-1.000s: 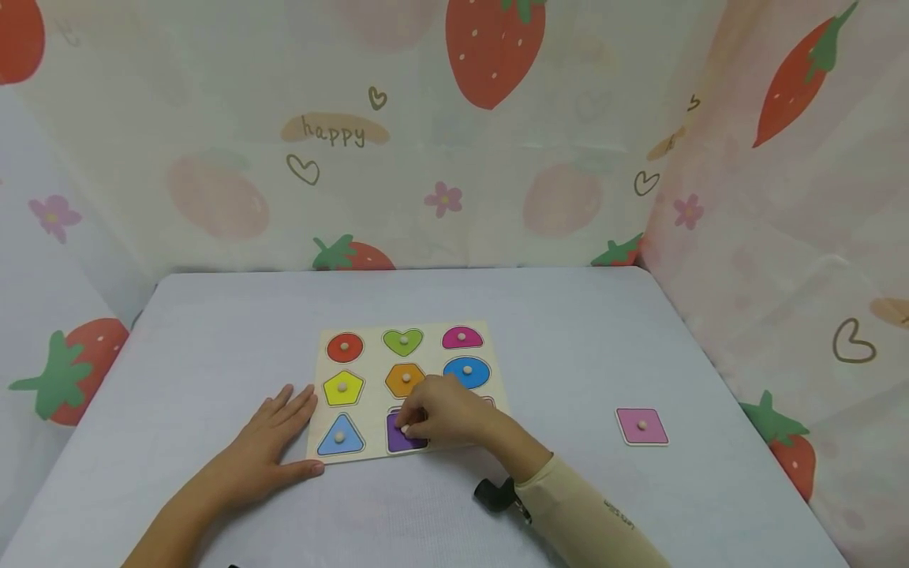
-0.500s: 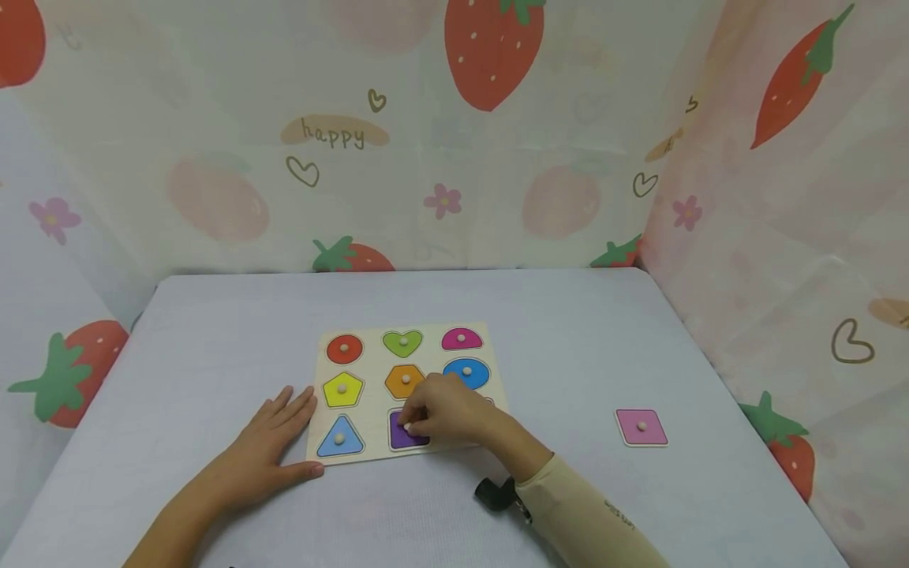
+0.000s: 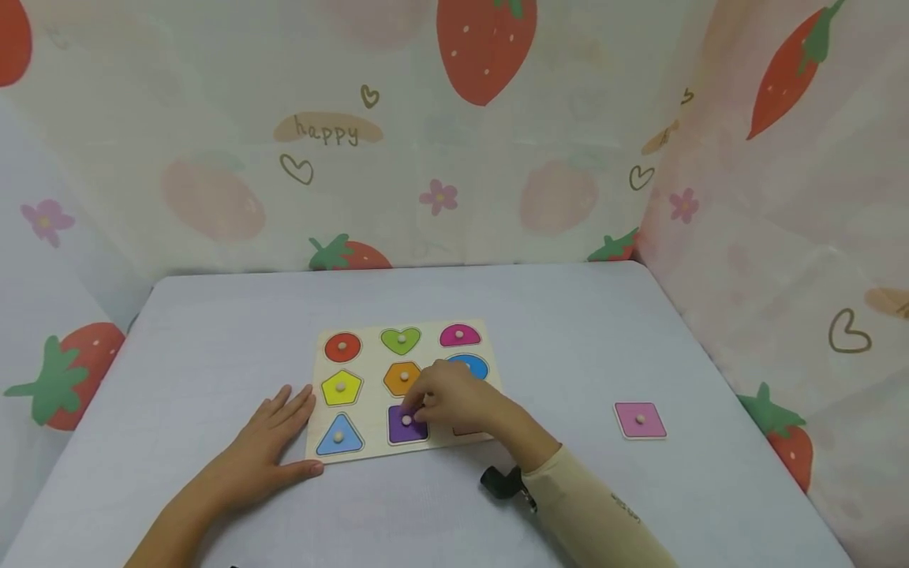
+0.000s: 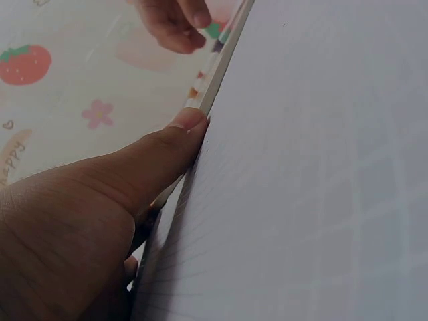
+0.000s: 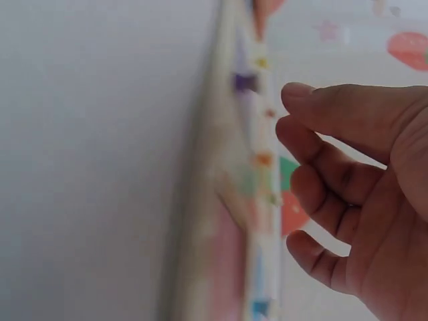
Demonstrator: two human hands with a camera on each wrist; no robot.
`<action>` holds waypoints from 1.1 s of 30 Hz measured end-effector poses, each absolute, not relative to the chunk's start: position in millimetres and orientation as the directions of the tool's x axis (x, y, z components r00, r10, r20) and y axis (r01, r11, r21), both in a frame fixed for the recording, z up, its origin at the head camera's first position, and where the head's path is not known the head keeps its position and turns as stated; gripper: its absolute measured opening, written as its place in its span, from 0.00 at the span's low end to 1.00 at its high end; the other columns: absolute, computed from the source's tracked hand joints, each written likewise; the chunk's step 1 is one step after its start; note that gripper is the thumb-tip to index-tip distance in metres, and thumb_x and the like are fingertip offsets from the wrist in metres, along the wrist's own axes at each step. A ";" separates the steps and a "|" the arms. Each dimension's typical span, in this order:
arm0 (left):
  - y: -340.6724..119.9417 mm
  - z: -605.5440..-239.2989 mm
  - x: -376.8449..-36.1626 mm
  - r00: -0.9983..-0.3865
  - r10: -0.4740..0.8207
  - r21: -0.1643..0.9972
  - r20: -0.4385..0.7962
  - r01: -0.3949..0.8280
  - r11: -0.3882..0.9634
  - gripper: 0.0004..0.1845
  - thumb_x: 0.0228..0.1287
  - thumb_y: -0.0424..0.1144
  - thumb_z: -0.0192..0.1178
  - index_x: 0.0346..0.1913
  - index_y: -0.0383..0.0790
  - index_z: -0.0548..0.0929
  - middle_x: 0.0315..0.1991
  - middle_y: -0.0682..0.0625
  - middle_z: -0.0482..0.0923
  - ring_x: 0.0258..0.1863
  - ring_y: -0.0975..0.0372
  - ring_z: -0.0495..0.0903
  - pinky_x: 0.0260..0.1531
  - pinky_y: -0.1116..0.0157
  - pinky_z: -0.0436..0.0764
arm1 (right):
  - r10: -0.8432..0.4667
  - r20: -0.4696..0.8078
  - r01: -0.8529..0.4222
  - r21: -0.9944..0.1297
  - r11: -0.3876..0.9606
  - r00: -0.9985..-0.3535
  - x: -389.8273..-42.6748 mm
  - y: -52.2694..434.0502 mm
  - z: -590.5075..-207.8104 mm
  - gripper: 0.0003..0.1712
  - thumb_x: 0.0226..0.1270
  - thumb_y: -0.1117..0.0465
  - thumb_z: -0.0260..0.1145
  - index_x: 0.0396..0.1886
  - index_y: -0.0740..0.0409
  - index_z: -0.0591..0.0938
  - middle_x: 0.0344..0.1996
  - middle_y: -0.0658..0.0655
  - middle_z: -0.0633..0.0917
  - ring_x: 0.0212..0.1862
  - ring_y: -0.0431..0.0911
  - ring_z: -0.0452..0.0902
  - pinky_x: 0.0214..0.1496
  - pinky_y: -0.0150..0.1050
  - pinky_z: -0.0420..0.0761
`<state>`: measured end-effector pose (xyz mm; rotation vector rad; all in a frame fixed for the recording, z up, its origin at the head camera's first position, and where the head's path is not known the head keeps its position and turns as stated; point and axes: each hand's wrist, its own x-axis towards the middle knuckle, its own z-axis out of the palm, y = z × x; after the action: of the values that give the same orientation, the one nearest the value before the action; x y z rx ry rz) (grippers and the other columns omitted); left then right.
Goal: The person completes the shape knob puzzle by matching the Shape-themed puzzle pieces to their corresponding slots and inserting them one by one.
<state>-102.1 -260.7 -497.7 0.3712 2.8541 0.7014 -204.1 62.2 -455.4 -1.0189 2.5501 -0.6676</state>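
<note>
A pale wooden knob puzzle board (image 3: pixel 372 410) lies on the white table. Its purple square piece (image 3: pixel 398 433) sits in the bottom middle recess, with its round knob showing. Just over that piece's right side is my right hand (image 3: pixel 460 401), fingers bent loosely and nothing between them. The hand covers part of the board's lower right, where a pink-lined recess (image 5: pixel 227 274) shows in the right wrist view. My left hand (image 3: pixel 268 446) lies spread on the table, fingertips and thumb against the board's left edge. A pink parallelogram piece (image 3: pixel 632 429) with a knob lies to the right.
Other pieces sit in the board, among them a light blue triangle (image 3: pixel 339 448), a yellow pentagon (image 3: pixel 331 390), an orange hexagon (image 3: pixel 394 386) and a red circle (image 3: pixel 334 353). A strawberry-print curtain (image 3: pixel 398 47) surrounds the table (image 3: pixel 568 331). A black device (image 3: pixel 500 483) hangs at the right wrist.
My right hand pressed the purple square by its knob; the square settled level into its recess. The fingers then let go of the knob and rose slightly to the right. The left hand stayed put.
</note>
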 end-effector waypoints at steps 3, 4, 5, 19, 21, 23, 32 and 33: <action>-261.3 -498.0 -102.5 -0.952 0.284 0.478 -0.112 0.199 0.856 0.59 0.53 0.73 0.67 0.82 0.48 0.57 0.84 0.50 0.49 0.83 0.44 0.39 0.77 0.36 0.49 | -0.690 -0.080 -0.553 -0.534 0.639 -0.719 -208.7 76.2 -445.4 0.10 0.67 0.59 0.73 0.46 0.45 0.92 0.39 0.40 0.87 0.51 0.39 0.78 0.58 0.40 0.78; -261.1 -498.2 -102.4 -0.952 0.285 0.479 -0.112 0.200 0.855 0.59 0.53 0.73 0.67 0.82 0.48 0.57 0.84 0.50 0.49 0.83 0.44 0.39 0.77 0.36 0.48 | -0.684 -0.066 -0.550 -0.540 0.637 -0.727 -209.7 81.3 -443.0 0.10 0.67 0.59 0.72 0.47 0.46 0.91 0.41 0.41 0.88 0.52 0.40 0.78 0.60 0.42 0.78; -261.2 -498.4 -102.3 -0.952 0.286 0.480 -0.112 0.200 0.854 0.59 0.52 0.73 0.67 0.82 0.48 0.57 0.84 0.50 0.49 0.83 0.44 0.39 0.77 0.37 0.47 | -0.677 -0.057 -0.544 -0.547 0.636 -0.734 -210.4 86.5 -440.3 0.11 0.68 0.59 0.72 0.48 0.47 0.91 0.42 0.42 0.88 0.54 0.41 0.79 0.62 0.43 0.78; -260.9 -496.0 -101.3 -0.950 0.298 0.490 -0.097 0.216 0.845 0.59 0.54 0.74 0.65 0.82 0.46 0.57 0.83 0.48 0.50 0.82 0.43 0.40 0.77 0.36 0.47 | -0.581 0.130 -0.540 -0.567 0.621 -0.804 -207.4 154.0 -410.4 0.12 0.66 0.61 0.75 0.47 0.46 0.91 0.44 0.44 0.88 0.53 0.43 0.77 0.57 0.47 0.83; -260.7 -496.1 -101.1 -0.950 0.295 0.486 -0.104 0.211 0.848 0.59 0.54 0.73 0.66 0.82 0.46 0.57 0.83 0.48 0.50 0.82 0.43 0.40 0.78 0.38 0.46 | -0.551 0.162 -0.534 -0.566 0.628 -0.819 -206.5 165.4 -408.5 0.12 0.66 0.61 0.75 0.47 0.45 0.90 0.44 0.43 0.88 0.53 0.42 0.78 0.56 0.46 0.83; -260.4 -495.5 -100.9 -0.950 0.293 0.479 -0.104 0.211 0.852 0.59 0.54 0.74 0.66 0.82 0.46 0.57 0.83 0.48 0.50 0.82 0.43 0.40 0.78 0.37 0.47 | -0.512 0.182 -0.516 -0.565 0.644 -0.839 -205.5 175.6 -406.5 0.11 0.66 0.61 0.75 0.47 0.44 0.90 0.44 0.42 0.87 0.53 0.42 0.78 0.56 0.45 0.83; -259.9 -495.0 -102.6 -0.950 0.300 0.472 -0.093 0.223 0.853 0.59 0.54 0.74 0.65 0.82 0.46 0.58 0.83 0.47 0.51 0.82 0.42 0.42 0.76 0.35 0.50 | -0.418 0.265 -0.491 -0.571 0.658 -0.869 -195.8 223.1 -398.6 0.12 0.67 0.64 0.73 0.48 0.46 0.89 0.45 0.45 0.87 0.56 0.45 0.77 0.58 0.52 0.82; -259.9 -495.0 -102.8 -0.950 0.299 0.469 -0.092 0.224 0.854 0.59 0.54 0.74 0.65 0.82 0.46 0.58 0.83 0.47 0.51 0.82 0.43 0.42 0.76 0.35 0.50 | -0.402 0.269 -0.481 -0.574 0.662 -0.875 -194.3 229.3 -398.9 0.12 0.67 0.64 0.73 0.48 0.46 0.89 0.46 0.45 0.87 0.56 0.44 0.77 0.57 0.52 0.81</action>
<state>-102.8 -259.9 -495.0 0.4077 2.8683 0.6956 -194.3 229.3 -398.9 -0.7932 2.9716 -1.0832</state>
